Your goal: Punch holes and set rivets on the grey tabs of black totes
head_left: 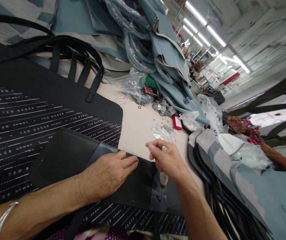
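Note:
My right hand (166, 158) is closed around a pale, stick-like tool (163, 179), held roughly upright over a blue-grey strap (158, 201) on a black panel (135, 188). The tool's working end is hard to make out. My left hand (108, 171) rests on the panel near its far edge, fingers drawn together. At its fingertips shows a small shiny piece (137, 161), too small to identify. Beneath the panel lies black lining printed with white lettering (88, 125), joined to a plain black band (58, 90).
Small metal washers (166, 129) lie on the pale tabletop (133, 130), near a red box (177, 122) and plastic bags (135, 88). Black handles (93, 80) curve at the left. Blue-grey pieces (168, 63) are heaped behind; stacked black panels (205, 160) stand at the right.

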`<state>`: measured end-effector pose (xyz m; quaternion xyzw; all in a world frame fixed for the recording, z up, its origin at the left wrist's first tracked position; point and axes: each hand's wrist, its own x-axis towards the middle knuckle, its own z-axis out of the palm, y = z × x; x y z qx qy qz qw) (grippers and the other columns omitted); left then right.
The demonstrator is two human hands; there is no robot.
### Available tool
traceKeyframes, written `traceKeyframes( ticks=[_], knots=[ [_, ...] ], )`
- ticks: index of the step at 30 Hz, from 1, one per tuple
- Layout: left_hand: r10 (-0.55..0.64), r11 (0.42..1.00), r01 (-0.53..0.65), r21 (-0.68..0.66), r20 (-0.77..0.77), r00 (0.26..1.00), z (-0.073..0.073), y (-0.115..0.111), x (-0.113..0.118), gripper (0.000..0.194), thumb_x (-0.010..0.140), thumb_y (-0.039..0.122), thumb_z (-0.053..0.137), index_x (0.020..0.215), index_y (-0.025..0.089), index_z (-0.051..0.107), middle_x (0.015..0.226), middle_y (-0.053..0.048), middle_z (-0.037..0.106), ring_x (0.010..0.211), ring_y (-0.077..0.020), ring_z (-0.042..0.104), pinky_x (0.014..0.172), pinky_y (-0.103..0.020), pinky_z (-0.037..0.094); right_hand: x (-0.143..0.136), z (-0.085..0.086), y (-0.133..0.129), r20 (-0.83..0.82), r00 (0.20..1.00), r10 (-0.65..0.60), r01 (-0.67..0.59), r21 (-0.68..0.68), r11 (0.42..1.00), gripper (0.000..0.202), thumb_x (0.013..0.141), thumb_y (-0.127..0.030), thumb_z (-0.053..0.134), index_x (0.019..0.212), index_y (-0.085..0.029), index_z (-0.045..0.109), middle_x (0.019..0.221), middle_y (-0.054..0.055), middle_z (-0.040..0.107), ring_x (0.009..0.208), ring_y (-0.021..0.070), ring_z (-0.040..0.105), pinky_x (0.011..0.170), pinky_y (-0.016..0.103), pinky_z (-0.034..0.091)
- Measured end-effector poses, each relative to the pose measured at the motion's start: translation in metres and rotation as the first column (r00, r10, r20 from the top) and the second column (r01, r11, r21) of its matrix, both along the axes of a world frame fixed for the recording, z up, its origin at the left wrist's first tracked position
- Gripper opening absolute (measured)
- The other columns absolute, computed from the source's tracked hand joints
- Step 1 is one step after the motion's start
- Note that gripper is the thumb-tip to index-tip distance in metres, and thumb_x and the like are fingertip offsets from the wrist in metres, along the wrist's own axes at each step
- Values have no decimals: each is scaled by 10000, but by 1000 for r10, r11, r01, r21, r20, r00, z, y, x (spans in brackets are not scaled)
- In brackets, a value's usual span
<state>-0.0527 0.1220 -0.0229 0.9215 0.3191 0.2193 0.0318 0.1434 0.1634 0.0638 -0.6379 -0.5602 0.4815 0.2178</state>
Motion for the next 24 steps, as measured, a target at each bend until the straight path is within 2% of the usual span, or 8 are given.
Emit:
traceKeyframes(
  ticks=[2, 5, 7, 9, 11, 14, 18, 24],
  knots=[
    [1, 999, -1, -37, -2, 1000, 1, 0, 0, 257, 946, 126, 557, 1178, 136, 667, 1189, -72, 708, 822, -205, 555, 745, -343, 489, 5, 6, -7, -331, 924, -190, 243, 126, 962, 255, 832, -437, 719, 916, -198, 687, 493, -109, 449, 389, 60, 300, 409, 200, 279],
    [9, 998, -9, -68, -6, 1000, 4, 0, 2, 258, 924, 104, 569, 1161, 138, 665, 1180, -64, 709, 832, -215, 548, 737, -348, 484, 7, 1, -14, -667, 679, -307, 553, 190, 812, 267, 765, -388, 798, 903, -212, 654, 467, -152, 300, 389, 49, 220, 407, 173, 270],
    [11, 998, -12, -65, -21, 1000, 6, 0, 3, 259, 924, 92, 558, 1156, 137, 661, 1162, -71, 706, 831, -218, 544, 733, -351, 478, 8, -10, -14, -778, 539, -323, 650, 141, 746, 246, 772, -363, 794, 903, -227, 636, 473, -160, 241, 388, 55, 158, 394, 170, 244],
    [8, 998, -11, -66, -36, 999, 7, 0, 4, 260, 925, 86, 552, 1157, 138, 656, 1129, -77, 702, 824, -217, 543, 723, -348, 471, 9, -25, -11, -828, 453, -330, 686, 88, 722, 223, 799, -372, 775, 897, -239, 625, 487, -158, 201, 394, 66, 116, 391, 175, 228],
    [8, 998, -11, -69, -34, 999, 6, 0, 4, 251, 924, 92, 561, 1152, 138, 654, 1092, -74, 699, 809, -215, 539, 711, -344, 468, 11, -37, -7, -838, 432, -333, 698, 76, 712, 218, 818, -400, 762, 873, -245, 619, 502, -153, 165, 405, 73, 87, 395, 178, 215],
    [-2, 999, 1, -53, -24, 1000, 4, 0, 4, 231, 934, 106, 563, 1145, 129, 655, 1084, -80, 700, 798, -213, 536, 712, -343, 475, 14, -49, -5, -835, 451, -315, 692, 105, 714, 234, 831, -439, 752, 844, -250, 616, 518, -146, 121, 424, 82, 57, 403, 180, 200],
    [-4, 1000, 4, -31, -13, 1000, 1, 0, 4, 225, 964, 128, 533, 1154, 124, 654, 1115, -98, 706, 809, -218, 542, 683, -341, 477, 15, -54, -5, -851, 423, -310, 695, 86, 714, 199, 839, -405, 746, 823, -251, 622, 533, -140, 99, 442, 88, 24, 400, 180, 186],
    [4, 997, 0, -78, 50, 999, 2, 1, 4, 204, 937, 129, 563, 1105, 134, 679, 1087, -84, 729, 797, -218, 552, 657, -332, 500, 11, -55, -6, -878, 383, -287, 690, 65, 721, 132, 860, -349, 729, 833, -254, 642, 545, -134, 95, 452, 92, 2, 376, 160, 183]
  ],
)
